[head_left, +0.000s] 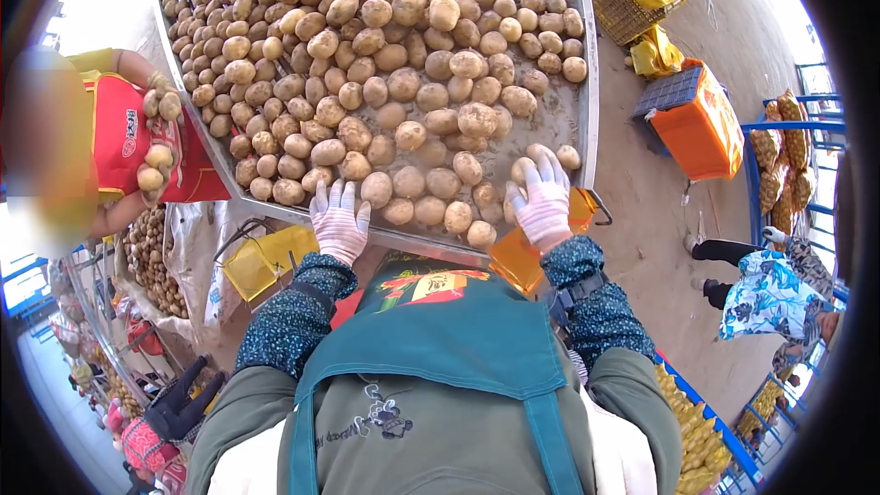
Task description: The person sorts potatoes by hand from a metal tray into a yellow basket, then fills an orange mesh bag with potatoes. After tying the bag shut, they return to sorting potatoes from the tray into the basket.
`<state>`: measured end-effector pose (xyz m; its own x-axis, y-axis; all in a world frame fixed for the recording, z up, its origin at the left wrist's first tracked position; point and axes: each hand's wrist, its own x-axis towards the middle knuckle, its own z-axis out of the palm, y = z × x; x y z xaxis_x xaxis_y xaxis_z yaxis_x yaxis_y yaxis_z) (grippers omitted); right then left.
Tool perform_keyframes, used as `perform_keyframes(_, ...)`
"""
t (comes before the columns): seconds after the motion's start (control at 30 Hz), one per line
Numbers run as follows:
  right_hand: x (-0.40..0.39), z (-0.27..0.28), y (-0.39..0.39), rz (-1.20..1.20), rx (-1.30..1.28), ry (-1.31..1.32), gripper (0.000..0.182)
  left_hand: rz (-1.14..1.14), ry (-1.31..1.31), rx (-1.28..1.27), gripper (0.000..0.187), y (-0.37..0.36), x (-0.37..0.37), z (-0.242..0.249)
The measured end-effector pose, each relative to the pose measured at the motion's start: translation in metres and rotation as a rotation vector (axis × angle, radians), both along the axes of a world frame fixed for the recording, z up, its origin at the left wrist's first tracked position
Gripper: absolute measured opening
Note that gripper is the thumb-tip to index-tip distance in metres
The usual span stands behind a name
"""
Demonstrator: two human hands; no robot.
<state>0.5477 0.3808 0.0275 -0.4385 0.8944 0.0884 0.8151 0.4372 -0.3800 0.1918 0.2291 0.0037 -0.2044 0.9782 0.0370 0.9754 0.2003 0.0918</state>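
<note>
- The left hand (339,220), in a pale glove, lies flat with fingers spread at the near edge of the bench (588,82), fingertips just touching the nearest potatoes (403,82); it grips nothing.
- The right hand (543,200), gloved too, is curled over a potato at the bench's near right corner, seemingly closing on it, though the glove hides the grasp itself.
- The potatoes cover the metal bench in a loose heap, thickest at the far side.
- I'd judge them firm, roundish and fairly dense, with dry, dusty skins that give the gloves good purchase; each should fit one palm, taken around its middle.
- They would roll readily, and a drop could bruise them.
- Beside the bench, another person's arm (128,142) cradles several potatoes.
</note>
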Motion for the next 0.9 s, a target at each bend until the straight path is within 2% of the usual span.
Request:
perform_keyframes(0.07, -0.042, -0.001, 0.03, 0.059, 0.046, 0.15, 0.061, 0.007, 0.004, -0.008, 0.055, 0.0, -0.001, -0.001)
perform_keyframes(0.1, -0.066, 0.003, 0.047, 0.118, 0.096, 0.171, 0.066, 0.01, 0.0, -0.011, 0.055, 0.0, 0.0, -0.001)
perform_keyframes(0.13, -0.087, 0.008, 0.063, 0.131, 0.04, 0.135, 0.071, 0.015, -0.005, -0.016, 0.055, 0.0, 0.0, -0.001)
perform_keyframes(0.17, -0.105, -0.009, 0.075, 0.119, -0.038, 0.092, 0.068, 0.015, -0.007, -0.019, 0.055, 0.0, 0.0, -0.001)
perform_keyframes(0.2, -0.115, -0.008, 0.079, 0.137, -0.06, -0.023, 0.059, 0.016, -0.003, -0.023, 0.055, -0.001, 0.0, 0.001)
perform_keyframes(0.27, -0.122, -0.002, 0.071, 0.171, -0.028, -0.091, 0.045, 0.008, -0.007, -0.006, 0.053, 0.0, 0.002, 0.003)
perform_keyframes(0.37, -0.104, -0.015, 0.044, 0.199, 0.043, -0.075, 0.033, 0.01, -0.023, -0.013, 0.055, 0.003, -0.001, -0.001)
perform_keyframes(0.47, -0.068, -0.01, 0.006, 0.289, -0.023, 0.059, 0.039, 0.018, -0.025, -0.022, 0.056, -0.002, -0.002, -0.005)
perform_keyframes(0.6, -0.015, -0.013, -0.031, 0.316, -0.115, -0.013, 0.047, 0.009, -0.022, -0.015, 0.057, -0.001, -0.003, -0.005)
perform_keyframes(0.73, 0.021, -0.013, -0.046, 0.216, -0.11, -0.088, 0.053, -0.009, 0.06, 0.011, 0.061, -0.001, -0.002, -0.006)
perform_keyframes(0.77, 0.028, -0.02, -0.049, 0.091, -0.131, 0.0, 0.054, -0.043, 0.057, 0.033, 0.069, -0.002, -0.001, -0.003)
perform_keyframes(0.8, 0.037, -0.029, -0.051, -0.031, -0.15, 0.087, 0.055, -0.046, 0.056, 0.031, 0.069, 0.002, 0.003, 0.008)
perform_keyframes(0.87, 0.057, -0.054, -0.06, -0.096, -0.18, 0.117, 0.058, -0.162, -0.099, -0.081, 0.079, 0.007, 0.013, 0.025)
perform_keyframes(0.9, 0.064, -0.063, -0.067, -0.232, -0.299, 0.222, 0.058, -0.19, -0.099, -0.063, 0.088, 0.009, 0.015, 0.023)
